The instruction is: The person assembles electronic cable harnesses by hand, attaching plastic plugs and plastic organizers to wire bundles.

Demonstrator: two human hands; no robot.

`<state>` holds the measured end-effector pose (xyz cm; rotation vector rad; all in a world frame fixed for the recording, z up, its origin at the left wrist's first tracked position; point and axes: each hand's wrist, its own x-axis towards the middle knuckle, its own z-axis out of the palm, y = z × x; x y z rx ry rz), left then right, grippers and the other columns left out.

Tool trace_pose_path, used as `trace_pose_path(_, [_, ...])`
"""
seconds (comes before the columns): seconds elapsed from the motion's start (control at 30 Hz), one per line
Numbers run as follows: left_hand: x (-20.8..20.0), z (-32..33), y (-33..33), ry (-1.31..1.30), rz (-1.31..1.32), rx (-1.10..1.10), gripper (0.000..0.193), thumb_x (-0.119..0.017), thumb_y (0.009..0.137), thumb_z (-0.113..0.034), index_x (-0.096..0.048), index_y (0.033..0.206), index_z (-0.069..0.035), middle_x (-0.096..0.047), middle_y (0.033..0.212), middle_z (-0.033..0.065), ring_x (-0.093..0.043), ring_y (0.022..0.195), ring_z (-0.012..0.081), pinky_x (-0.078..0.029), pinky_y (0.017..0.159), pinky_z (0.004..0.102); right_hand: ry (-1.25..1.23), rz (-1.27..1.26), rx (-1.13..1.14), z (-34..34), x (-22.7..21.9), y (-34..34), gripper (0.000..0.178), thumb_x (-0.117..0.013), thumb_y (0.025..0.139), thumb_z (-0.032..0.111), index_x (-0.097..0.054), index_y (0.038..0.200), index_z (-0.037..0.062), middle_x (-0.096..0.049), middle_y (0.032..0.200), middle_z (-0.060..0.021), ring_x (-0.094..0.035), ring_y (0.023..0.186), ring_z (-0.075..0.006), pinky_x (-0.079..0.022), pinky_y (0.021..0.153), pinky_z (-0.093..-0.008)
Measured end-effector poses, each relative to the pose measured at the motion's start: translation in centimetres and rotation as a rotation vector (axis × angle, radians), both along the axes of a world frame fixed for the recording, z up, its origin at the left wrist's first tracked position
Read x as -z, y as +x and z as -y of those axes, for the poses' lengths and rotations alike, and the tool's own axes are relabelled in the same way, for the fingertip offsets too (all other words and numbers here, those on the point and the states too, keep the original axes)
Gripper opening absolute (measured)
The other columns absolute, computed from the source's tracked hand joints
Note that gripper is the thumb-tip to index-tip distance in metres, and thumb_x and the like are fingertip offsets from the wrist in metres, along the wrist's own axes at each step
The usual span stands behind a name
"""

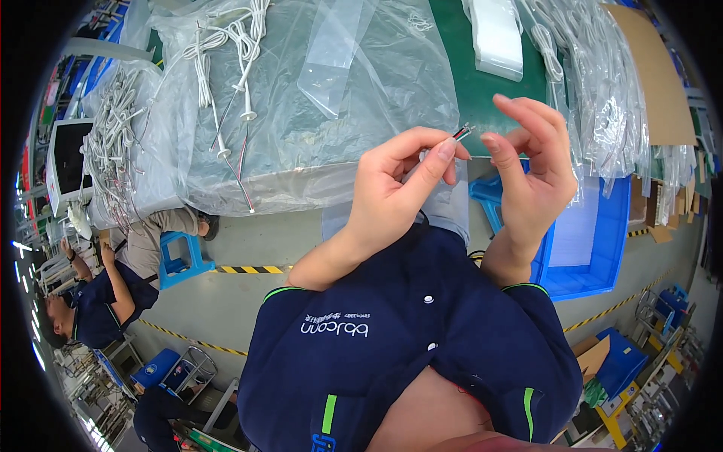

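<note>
My left hand (392, 181) is closed, pinching a few thin wire ends (462, 132) between thumb and forefinger. Dark, red and pale strands stick out past the fingertips, with small bright tips; the rest of the lead is hidden by the hand. Close by on the right, my right hand (538, 162) has its fingers apart and curved, with nothing seen in it and a small gap to the wire tips. Beyond the hands, white cables (242, 71) with bare coloured ends lie on clear plastic sheeting (316, 135) over the table.
A green mat (452, 38) holds a stack of clear-and-white plastic bags (497, 38). Bagged cables (610, 98) hang at the right, above a blue bin (584, 248). Another bundle of cables (113, 143) lies at the far left, near a co-worker (105, 294) and a blue stool (181, 260).
</note>
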<state>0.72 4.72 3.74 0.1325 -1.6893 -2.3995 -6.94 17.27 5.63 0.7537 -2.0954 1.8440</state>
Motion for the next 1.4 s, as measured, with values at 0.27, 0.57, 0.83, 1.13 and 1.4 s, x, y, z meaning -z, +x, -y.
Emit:
trace_pose_path(0.27, [0.1,-1.0,0.7,-0.070,-0.062,0.008,0.017,-0.051,0.091,-0.008,-0.059,0.098,0.004,-0.063,0.089,0.0063,-0.054,0.072,0.0086,-0.042,0.063,0.0201,0.085,-0.177,-0.011,-0.7,0.1,1.2,0.028,-0.074,0.063,-0.004,-0.068,0.089,0.0038,-0.058,0.093,-0.0056,-0.048,0.053,-0.0038,-0.035,0.042,-0.0160])
trace_pose_path(0.57, [0.2,-0.9,0.9,-0.173,-0.051,-0.045,0.013,-0.053,0.088,-0.006,-0.062,0.094,0.001,-0.061,0.076,0.0023,-0.054,0.065,0.0038,-0.040,0.052,0.0171,0.058,-0.317,0.066,-0.4,0.8,1.9,0.029,-0.075,0.062,-0.006,-0.069,0.089,0.0033,-0.056,0.087,-0.0060,-0.051,0.055,-0.0068,-0.038,0.045,-0.0180])
trace_pose_path(0.83, [-0.1,0.1,2.5,-0.334,-0.101,-0.162,0.012,-0.056,0.086,-0.006,-0.060,0.094,0.002,-0.060,0.082,0.0080,-0.058,0.067,0.0101,-0.044,0.054,0.0212,0.128,-0.444,0.140,1.2,1.7,3.7,0.027,-0.074,0.065,-0.004,-0.069,0.092,0.0012,-0.059,0.081,-0.0089,-0.058,0.070,-0.0186,-0.048,0.060,-0.0260])
trace_pose_path(1.13, [-2.5,1.7,5.8,-0.452,-0.270,-0.391,0.010,-0.057,0.084,-0.005,-0.061,0.093,0.000,-0.059,0.077,0.0075,-0.055,0.061,0.0132,-0.042,0.052,0.0240,-0.028,-0.515,-0.101,3.4,3.8,5.8,0.026,-0.061,0.086,0.014,-0.060,0.102,-0.0061,-0.055,0.101,-0.0158,-0.056,0.083,-0.0236,-0.049,0.071,-0.0329])
trace_pose_path(1.4, [-2.4,3.9,6.6,-0.539,-0.214,-0.385,0.011,-0.058,0.084,-0.006,-0.061,0.094,-0.001,-0.058,0.077,0.0079,-0.055,0.061,0.0141,-0.042,0.051,0.0251,-0.072,-0.376,-0.151,6.0,3.9,5.3,0.031,-0.058,0.087,0.012,-0.055,0.111,-0.0076,-0.055,0.106,-0.0183,-0.054,0.084,-0.0226,-0.046,0.068,-0.0314])
